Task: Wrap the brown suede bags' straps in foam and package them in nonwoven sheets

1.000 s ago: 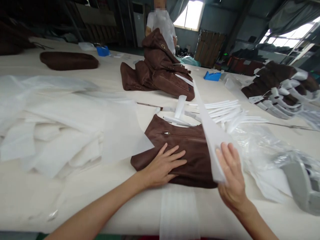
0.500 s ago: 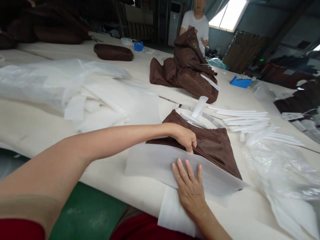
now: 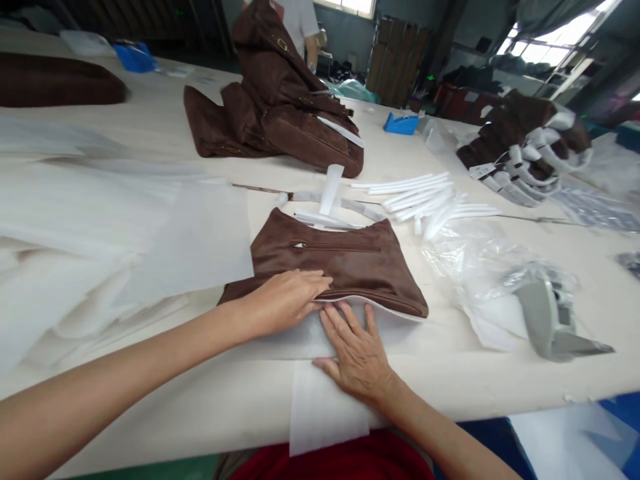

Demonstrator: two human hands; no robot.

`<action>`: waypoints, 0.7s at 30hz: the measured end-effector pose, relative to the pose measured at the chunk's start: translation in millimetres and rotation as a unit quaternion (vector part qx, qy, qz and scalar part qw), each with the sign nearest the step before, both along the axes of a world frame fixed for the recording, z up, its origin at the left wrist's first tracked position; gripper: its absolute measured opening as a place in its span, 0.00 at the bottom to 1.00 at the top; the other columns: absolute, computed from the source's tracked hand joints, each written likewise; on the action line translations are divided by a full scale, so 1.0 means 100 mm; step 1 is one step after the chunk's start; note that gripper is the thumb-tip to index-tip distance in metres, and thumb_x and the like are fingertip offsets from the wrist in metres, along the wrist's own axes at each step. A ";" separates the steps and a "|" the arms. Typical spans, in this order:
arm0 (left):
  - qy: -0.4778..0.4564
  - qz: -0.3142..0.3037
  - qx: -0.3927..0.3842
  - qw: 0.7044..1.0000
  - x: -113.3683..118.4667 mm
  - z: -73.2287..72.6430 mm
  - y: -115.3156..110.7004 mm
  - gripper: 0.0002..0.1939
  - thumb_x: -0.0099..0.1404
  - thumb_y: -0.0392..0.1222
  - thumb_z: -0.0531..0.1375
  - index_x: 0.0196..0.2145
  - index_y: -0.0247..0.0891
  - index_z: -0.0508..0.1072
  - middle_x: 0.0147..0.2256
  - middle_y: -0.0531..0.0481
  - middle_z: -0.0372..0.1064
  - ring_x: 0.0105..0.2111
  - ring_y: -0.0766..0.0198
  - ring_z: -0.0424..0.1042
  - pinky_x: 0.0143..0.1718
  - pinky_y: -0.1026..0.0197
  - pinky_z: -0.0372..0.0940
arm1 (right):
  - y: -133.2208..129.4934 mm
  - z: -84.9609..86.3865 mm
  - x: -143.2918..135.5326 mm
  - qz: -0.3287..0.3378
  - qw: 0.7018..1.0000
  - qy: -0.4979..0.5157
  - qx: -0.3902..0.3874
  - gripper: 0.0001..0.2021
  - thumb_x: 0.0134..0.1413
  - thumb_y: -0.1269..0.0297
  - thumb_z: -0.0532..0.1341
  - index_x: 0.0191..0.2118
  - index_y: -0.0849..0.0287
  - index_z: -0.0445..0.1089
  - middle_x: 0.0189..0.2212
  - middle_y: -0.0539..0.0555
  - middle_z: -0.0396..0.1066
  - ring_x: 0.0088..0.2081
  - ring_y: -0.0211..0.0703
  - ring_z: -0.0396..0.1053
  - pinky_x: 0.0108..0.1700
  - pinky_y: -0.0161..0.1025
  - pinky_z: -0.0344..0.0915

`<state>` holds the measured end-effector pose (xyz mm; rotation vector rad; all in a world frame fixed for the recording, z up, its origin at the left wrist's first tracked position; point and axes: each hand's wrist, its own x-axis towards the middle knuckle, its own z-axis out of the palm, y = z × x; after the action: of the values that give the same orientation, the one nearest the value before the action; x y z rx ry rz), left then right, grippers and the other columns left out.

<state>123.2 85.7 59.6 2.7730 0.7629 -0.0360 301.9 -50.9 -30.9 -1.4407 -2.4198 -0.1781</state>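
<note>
A brown bag [image 3: 345, 267] with a zip across its front lies flat on the cream table [image 3: 200, 400]. White wrapping sheet [image 3: 280, 343] runs under the bag's near edge. My left hand [image 3: 293, 297] rests on the lower part of the bag, its fingers stretched out toward the right. Flat on the white sheet, just below the bag's near edge, my right hand [image 3: 356, 350] has its fingers spread, the tips at that edge. A smaller white sheet [image 3: 327, 413] hangs over the table's front edge.
Thin white sheets [image 3: 125, 227] are piled at the left. Brown bags [image 3: 280, 113] are heaped behind. White strips [image 3: 420, 193], clear plastic [image 3: 460, 267] and a grey tape dispenser [image 3: 550, 320] lie at the right. A person [image 3: 305, 27] stands across the table.
The view has turned to the right. My left hand has gone from reaching at the bag's opened-up near edge to lying on the bag. The sheet's near part now shows less around the bag.
</note>
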 end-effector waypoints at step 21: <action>0.016 -0.021 0.052 0.998 -0.32 -0.02 -0.20 0.29 0.58 0.20 0.53 0.56 0.35 0.63 0.62 0.40 0.62 0.60 0.54 0.64 0.57 0.53 0.64 | 0.35 0.66 0.83 -0.030 0.994 -0.077 0.070 0.11 0.61 0.73 0.55 0.27 0.57 0.65 0.25 0.52 0.62 0.30 0.45 0.59 0.33 0.41 0.52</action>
<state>90.8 66.1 57.6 2.8948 0.7329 -0.0499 384.6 -16.3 34.9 -1.4857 -2.4296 -0.4808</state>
